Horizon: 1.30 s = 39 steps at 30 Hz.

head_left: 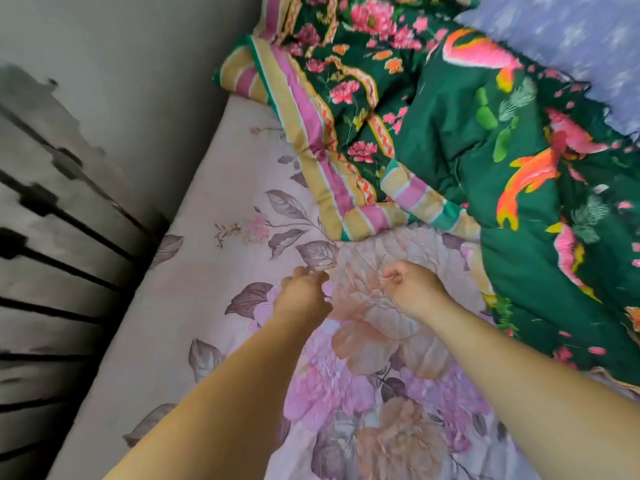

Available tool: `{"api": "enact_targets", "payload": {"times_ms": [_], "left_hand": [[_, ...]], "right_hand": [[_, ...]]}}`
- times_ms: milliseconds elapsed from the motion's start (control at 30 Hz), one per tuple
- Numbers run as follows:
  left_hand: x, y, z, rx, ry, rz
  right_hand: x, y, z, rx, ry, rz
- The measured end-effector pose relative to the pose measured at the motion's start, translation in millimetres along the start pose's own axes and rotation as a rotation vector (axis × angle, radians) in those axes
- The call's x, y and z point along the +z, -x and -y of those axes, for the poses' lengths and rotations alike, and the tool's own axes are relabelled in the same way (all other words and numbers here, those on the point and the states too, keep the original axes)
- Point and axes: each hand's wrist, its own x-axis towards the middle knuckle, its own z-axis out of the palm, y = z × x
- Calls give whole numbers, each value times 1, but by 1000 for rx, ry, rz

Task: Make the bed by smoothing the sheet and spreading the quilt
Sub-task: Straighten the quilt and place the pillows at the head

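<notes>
Head view. Pale pink floral sheet (214,188) covered the mattress from the lower frame up toward 11 o'clock, printed with large mauve and peach blooms and grey-purple leaves. Fabric around the hands was wrinkled and gathered; toward 9 o'clock it lay flat.

Left hand (301,292) sat just below centre, fingers curled down onto the sheet, pinching a fold of it. Right hand (414,289) lay just beside it toward 3 o'clock, fist closed, thumb and fingers gripping bunched sheet fabric. Both bare forearms ran in from 6 and 5 o'clock. The hands were near each other but apart, creased cloth between them.

Quilt (450,140), dark green with pink flowers, orange-pink bird shapes and a striped pink, tan and green border, was heaped and crumpled from 12 round to 4 o'clock. Its folded border edge rested on the sheet just above the hands, not touching them.

Lilac patterned pillow (571,46) showed at 1 o'clock, behind the quilt, blurred.

Grey wall (121,64) filled 10 to 11 o'clock. Dark slatted object (45,237) at 9 o'clock, beside the mattress edge; too blurred to identify.
</notes>
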Motion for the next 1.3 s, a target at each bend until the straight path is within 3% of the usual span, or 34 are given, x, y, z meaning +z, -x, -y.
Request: {"api": "enact_targets", "payload": {"times_ms": [200,433,533,633,800,933,1033,1100,1200,1300], "left_hand": [[38,-78,22,-31,-275,183],[72,-119,18,-117,-267,165],[78,-123,23,-112,-280,126],[81,-126,24,-116,-286,135],[79,-124,23,-104,-295,132],[54,-108,22,-50,-241,262],[39,-73,21,24,-17,304],[34,-32,2,48,405,337],[19,18,-40,124,1022,160],[1,54,-71,219,1166,-38]], "right_hand": [[41,-87,-3,-117,393,-24],[58,-173,8,-278,845,-278],[59,-203,17,-269,971,-312],[56,-215,26,-278,934,-312],[47,-183,28,-286,554,-229],[33,-130,19,-275,369,-172],[14,-90,26,-209,178,-190],[0,-63,38,-195,59,-183],[-14,-23,56,-219,-48,-148],[-34,17,69,-222,-181,-141]]}}
